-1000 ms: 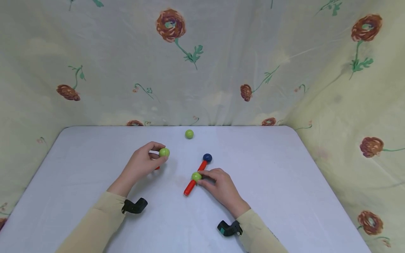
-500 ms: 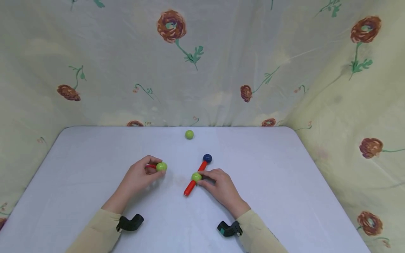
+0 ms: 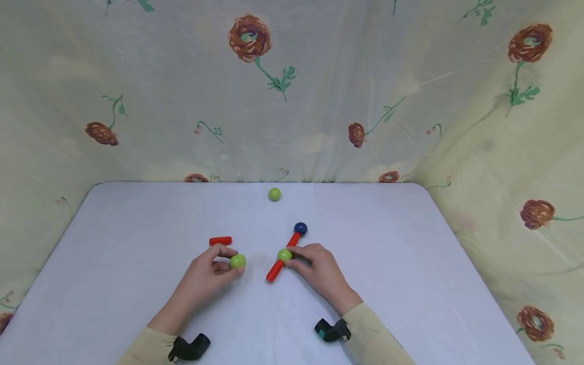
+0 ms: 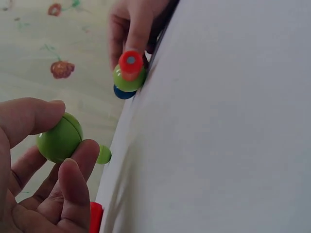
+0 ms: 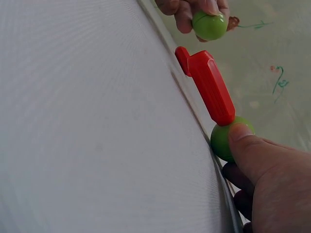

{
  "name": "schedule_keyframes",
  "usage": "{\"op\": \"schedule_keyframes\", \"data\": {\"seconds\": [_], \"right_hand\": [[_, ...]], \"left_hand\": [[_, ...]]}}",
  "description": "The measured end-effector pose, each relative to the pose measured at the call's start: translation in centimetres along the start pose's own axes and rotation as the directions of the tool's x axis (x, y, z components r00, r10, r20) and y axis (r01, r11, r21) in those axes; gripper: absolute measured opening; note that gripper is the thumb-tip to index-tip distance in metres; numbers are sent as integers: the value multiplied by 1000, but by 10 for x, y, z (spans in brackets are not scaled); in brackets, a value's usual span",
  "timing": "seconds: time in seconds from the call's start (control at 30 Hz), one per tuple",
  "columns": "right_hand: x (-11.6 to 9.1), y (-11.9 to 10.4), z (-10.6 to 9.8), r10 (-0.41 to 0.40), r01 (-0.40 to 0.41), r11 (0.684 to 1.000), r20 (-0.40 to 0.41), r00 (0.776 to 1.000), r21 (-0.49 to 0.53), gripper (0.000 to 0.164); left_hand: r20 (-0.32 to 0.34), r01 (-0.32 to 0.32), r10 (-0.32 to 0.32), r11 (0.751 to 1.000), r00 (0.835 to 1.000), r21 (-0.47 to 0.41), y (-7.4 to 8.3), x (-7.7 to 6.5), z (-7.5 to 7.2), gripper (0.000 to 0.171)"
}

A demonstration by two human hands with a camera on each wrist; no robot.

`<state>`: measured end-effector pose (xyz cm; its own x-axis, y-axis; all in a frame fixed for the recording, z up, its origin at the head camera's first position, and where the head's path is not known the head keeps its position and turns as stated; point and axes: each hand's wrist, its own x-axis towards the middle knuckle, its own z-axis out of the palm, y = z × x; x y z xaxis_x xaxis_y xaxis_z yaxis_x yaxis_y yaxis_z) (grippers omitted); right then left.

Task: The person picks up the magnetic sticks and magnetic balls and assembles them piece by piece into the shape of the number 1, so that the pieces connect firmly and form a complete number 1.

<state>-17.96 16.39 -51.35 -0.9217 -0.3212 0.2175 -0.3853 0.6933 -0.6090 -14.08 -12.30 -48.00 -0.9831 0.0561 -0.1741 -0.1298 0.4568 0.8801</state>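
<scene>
My left hand (image 3: 207, 276) pinches a green ball (image 3: 238, 261) between thumb and fingers, left of the table's middle; a seam line runs round the ball in the left wrist view. My right hand (image 3: 321, 274) pinches another green ball (image 3: 285, 255), which joins two red rods in a slanted line. The near red rod (image 3: 275, 271) points toward the front left, its end showing a small grey disc in the left wrist view. The far red rod (image 3: 293, 240) ends at a dark blue ball (image 3: 300, 228). The right fingertips cover part of the joined green ball.
A loose red rod (image 3: 220, 241) lies just beyond the left hand. One more green ball (image 3: 274, 194) sits near the back edge of the white table (image 3: 388, 218). A flower-patterned curtain (image 3: 310, 91) stands behind and beside the table.
My left hand has moved toward the front with its green ball, uncovering the loose red rod behind it. The right hand and the joined rods stay in place.
</scene>
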Motion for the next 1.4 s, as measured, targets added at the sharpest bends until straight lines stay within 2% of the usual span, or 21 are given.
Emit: {"op": "schedule_keyframes", "data": {"seconds": [0.23,0.37,0.63,0.93,1.2,1.4], "right_hand": [[-1,0,-1,-3,3,1000,-7,1000,7,35],[0,0,-1,-3,3,1000,3,1000,13,35],[0,0,-1,-5,5,1000,1,1000,6,35],[0,1,0,-1,1,1000,10,1000,-1,36],[0,0,-1,-3,3,1000,5,1000,-1,36],[0,1,0,2,-1,1000,7,1000,-10,36]], "left_hand": [[3,-12,12,1000,1000,-10,-6,-5,12,33],[2,-24,24,999,1000,28,-8,-7,17,33],[-16,-86,87,993,996,82,-9,-9,23,30],[20,-173,173,961,985,215,-14,-12,30,28],[45,-224,219,940,975,257,-11,-17,33,28],[40,-247,245,926,969,284,-10,-18,36,28]]}}
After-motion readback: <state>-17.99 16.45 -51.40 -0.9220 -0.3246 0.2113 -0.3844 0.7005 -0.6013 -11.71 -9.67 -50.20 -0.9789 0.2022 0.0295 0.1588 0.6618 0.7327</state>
